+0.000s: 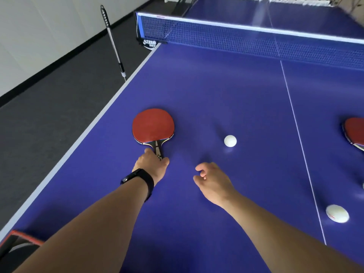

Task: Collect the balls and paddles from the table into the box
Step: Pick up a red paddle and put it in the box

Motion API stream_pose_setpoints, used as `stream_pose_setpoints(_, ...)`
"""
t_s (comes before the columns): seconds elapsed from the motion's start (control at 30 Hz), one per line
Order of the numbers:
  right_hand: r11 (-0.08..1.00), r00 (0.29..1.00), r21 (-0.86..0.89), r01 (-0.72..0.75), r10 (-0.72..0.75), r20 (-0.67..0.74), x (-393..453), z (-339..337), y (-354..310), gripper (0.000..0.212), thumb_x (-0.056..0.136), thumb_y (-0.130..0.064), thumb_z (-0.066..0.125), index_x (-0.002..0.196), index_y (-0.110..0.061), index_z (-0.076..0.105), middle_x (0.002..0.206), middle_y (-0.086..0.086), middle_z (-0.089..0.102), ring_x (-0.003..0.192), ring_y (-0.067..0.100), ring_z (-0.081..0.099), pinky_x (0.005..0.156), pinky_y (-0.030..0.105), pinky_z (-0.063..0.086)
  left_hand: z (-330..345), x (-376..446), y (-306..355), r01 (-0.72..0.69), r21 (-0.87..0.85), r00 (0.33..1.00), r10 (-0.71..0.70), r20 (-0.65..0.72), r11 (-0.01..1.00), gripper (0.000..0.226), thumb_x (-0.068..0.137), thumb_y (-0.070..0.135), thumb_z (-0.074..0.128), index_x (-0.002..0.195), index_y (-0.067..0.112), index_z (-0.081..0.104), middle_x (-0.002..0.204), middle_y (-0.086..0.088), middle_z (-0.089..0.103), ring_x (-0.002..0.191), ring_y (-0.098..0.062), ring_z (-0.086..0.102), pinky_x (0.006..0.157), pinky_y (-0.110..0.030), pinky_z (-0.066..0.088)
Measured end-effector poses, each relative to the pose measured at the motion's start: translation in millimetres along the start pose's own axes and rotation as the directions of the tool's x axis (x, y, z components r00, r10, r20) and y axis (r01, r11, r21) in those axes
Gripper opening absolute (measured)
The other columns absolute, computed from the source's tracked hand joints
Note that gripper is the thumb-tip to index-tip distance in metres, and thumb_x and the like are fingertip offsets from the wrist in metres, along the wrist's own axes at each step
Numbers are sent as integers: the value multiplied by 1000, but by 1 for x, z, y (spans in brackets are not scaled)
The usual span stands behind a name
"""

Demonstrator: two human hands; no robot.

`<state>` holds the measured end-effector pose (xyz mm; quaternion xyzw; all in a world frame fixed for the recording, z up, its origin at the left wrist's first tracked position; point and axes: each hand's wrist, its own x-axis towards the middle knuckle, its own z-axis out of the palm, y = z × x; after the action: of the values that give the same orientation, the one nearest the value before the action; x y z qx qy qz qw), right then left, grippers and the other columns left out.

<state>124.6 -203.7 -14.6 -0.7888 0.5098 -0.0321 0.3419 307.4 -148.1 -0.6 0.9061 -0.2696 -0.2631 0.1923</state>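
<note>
A red paddle (153,126) lies flat on the blue table (226,95), handle pointing toward me. My left hand (152,164), a black band on its wrist, has its fingers around the end of that handle. My right hand (213,181) hovers to the right with fingers loosely curled, holding nothing. A white ball (230,141) rests just beyond my right hand. A second white ball (337,213) lies at the near right. A second red paddle (354,134) is cut off by the right edge. A red-rimmed box corner (18,240) shows at the bottom left.
The net (246,38) spans the table at the back. A metal pole (113,40) leans beside the table's left edge over dark floor. A white centre line (301,146) runs down the table on the right.
</note>
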Motion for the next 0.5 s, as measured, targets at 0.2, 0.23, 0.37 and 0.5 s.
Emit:
stream_pose_setpoints(0.2,960,997,275,-44,24,77,-14,-2,-43,33,96,-32,47,127,-25,55,114,-5,63,101,15,61,80,26,47,-29,-28,-15,-79,2,985,78,-152,997,25,90,29,39,95,5,42,71,-3,44,58,-26,44,62,-38,41)
stream_pose_setpoints(0.23,925,995,373,-66,33,94,-19,0,-58,34,96,-35,47,126,-24,56,112,-5,66,100,14,63,83,29,51,-34,-39,-24,-107,37,978,112,-175,994,25,91,29,39,95,4,42,71,-2,42,58,-27,43,63,-37,40)
stream_pose_setpoints(0.37,608,947,743,-279,47,318,-46,16,-129,29,98,-39,48,115,-17,57,111,7,67,104,22,66,88,38,57,-59,-95,-64,-118,-32,971,109,-215,992,21,93,29,42,89,10,35,65,-3,46,61,-36,49,60,-37,39)
stream_pose_setpoints(0.5,500,913,815,-293,-107,394,-94,44,-180,20,97,-14,53,86,-18,70,98,12,69,95,27,66,89,39,55,-91,-149,-118,-183,-18,965,176,-196,983,27,93,39,42,90,13,36,76,-9,60,78,-42,60,63,-40,43)
